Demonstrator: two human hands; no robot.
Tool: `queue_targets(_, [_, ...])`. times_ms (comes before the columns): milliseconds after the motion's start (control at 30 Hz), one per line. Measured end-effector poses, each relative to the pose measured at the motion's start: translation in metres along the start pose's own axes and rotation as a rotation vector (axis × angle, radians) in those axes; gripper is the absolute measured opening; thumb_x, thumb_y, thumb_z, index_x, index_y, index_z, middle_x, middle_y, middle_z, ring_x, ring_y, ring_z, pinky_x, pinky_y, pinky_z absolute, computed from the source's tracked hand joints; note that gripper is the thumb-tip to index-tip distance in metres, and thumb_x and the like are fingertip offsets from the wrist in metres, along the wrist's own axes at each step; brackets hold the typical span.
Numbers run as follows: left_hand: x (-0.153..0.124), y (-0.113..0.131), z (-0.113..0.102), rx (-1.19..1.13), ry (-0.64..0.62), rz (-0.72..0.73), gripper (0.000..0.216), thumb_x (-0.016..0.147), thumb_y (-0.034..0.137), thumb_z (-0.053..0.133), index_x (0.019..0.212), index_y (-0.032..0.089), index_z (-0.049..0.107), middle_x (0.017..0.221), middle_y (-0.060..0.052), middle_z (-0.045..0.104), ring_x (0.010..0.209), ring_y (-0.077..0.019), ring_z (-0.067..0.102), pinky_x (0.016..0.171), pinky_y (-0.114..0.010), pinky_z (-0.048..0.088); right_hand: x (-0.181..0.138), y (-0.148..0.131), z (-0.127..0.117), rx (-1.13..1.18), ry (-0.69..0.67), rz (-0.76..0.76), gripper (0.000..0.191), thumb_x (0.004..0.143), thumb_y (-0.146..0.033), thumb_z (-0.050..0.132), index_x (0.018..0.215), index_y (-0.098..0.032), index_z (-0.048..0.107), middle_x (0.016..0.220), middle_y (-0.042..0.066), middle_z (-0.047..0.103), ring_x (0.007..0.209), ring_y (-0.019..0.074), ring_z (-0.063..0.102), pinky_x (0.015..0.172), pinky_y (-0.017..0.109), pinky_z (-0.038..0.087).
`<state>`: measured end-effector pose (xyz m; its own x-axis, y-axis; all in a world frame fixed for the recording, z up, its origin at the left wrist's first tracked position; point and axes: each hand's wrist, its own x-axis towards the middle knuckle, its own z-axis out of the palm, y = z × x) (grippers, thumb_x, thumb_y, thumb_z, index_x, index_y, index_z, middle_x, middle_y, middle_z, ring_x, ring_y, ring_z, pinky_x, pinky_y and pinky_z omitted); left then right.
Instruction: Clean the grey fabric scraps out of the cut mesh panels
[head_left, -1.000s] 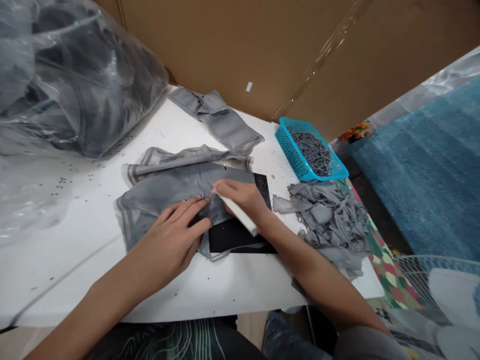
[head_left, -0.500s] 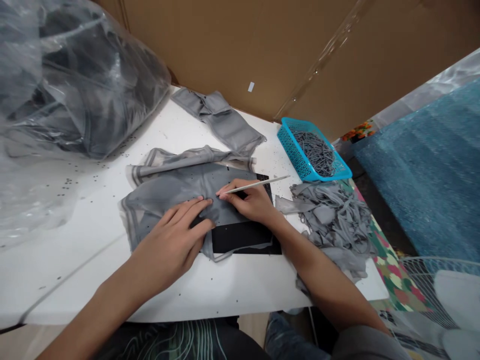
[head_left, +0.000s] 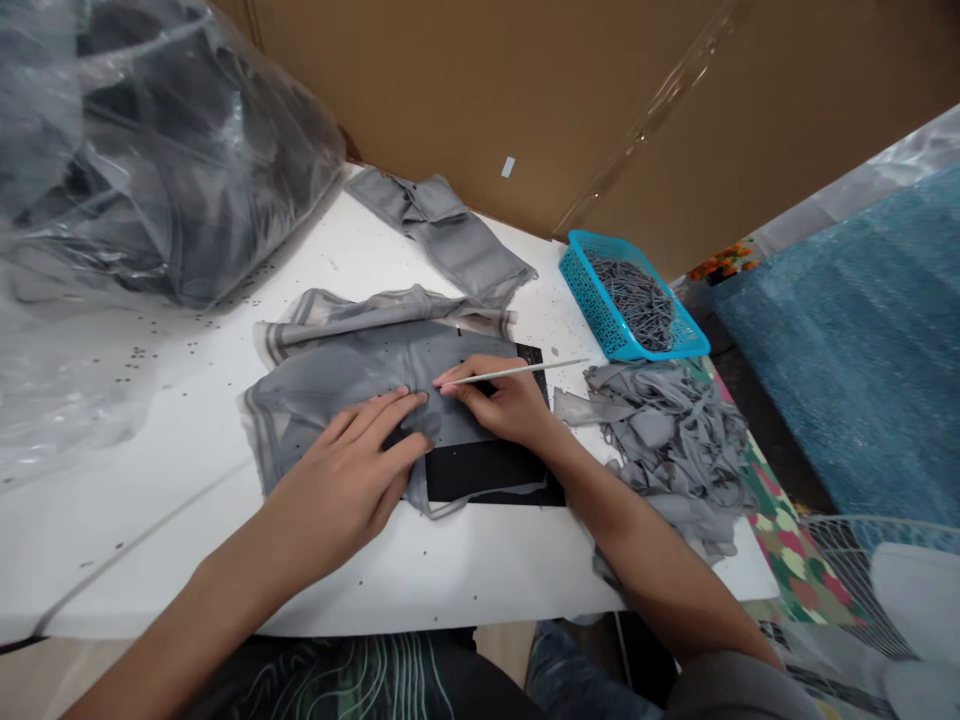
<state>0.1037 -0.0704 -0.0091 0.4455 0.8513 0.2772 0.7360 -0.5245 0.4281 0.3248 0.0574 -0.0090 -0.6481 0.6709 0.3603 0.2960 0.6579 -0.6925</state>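
A grey garment (head_left: 345, 375) lies spread on the white table (head_left: 187, 500), partly over a black mat (head_left: 487, 470). My left hand (head_left: 352, 475) rests flat on the cloth, fingers stretched out, pressing it down. My right hand (head_left: 499, 400) pinches a thin white stick (head_left: 525, 371) like a pen, its tip touching the fabric just beyond my left fingertips. The stick's free end points right, toward the basket.
A blue basket (head_left: 592, 300) of grey cords stands at the right, with a heap of grey fabric strips (head_left: 667, 440) in front of it. Another grey piece (head_left: 450, 235) lies at the back. A big plastic bag (head_left: 142, 150) of dark garments fills the left. Cardboard (head_left: 487, 90) walls the rear.
My right hand turned the white stick from pointing toward me to lying level, pointing right, with its tip set on the cloth. My left hand stayed pressed on the garment.
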Motion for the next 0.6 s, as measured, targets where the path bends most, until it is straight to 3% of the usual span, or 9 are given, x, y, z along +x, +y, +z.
queue_targets(167, [0.0,0.0,0.0,0.014,0.006,0.014,0.027,0.106,0.019,0.036,0.11,0.021,0.063,0.153,-0.015,0.054,0.148,-0.0333,0.044,0.109,-0.056,0.048,0.0,0.002,0.005,-0.332,-0.074,-0.158,0.017,0.103,-0.023,0.057,0.096,-0.022,0.072,0.1,0.005,0.081,0.088,0.0181,0.074,0.081,0.029,0.056])
queue_targets(267, [0.0,-0.001,-0.001,0.021,-0.004,0.031,0.027,0.106,0.018,0.036,0.11,0.021,0.063,0.154,-0.016,0.053,0.148,-0.0342,0.044,0.108,-0.057,0.048,0.004,0.005,0.01,-0.461,-0.01,-0.1,0.019,0.104,-0.018,0.053,0.099,-0.021,0.07,0.105,0.007,0.079,0.091,0.0185,0.074,0.079,0.028,0.054])
queue_targets(433, [-0.002,-0.001,-0.001,0.032,-0.004,0.048,0.028,0.107,0.019,0.036,0.115,0.02,0.063,0.153,-0.018,0.053,0.146,-0.0358,0.045,0.106,-0.058,0.049,0.001,0.0,0.006,-0.145,0.075,-0.018,0.014,0.101,-0.026,0.063,0.092,-0.019,0.072,0.094,0.006,0.08,0.088,0.0183,0.076,0.079,0.028,0.057])
queue_targets(600, [-0.003,0.0,-0.001,0.03,-0.018,0.024,0.028,0.108,0.021,0.036,0.115,0.021,0.063,0.155,-0.016,0.052,0.148,-0.0338,0.044,0.107,-0.057,0.049,-0.009,-0.008,-0.004,0.048,0.017,0.008,0.008,0.095,-0.023,0.072,0.089,-0.02,0.076,0.09,0.005,0.081,0.087,0.0184,0.076,0.084,0.031,0.059])
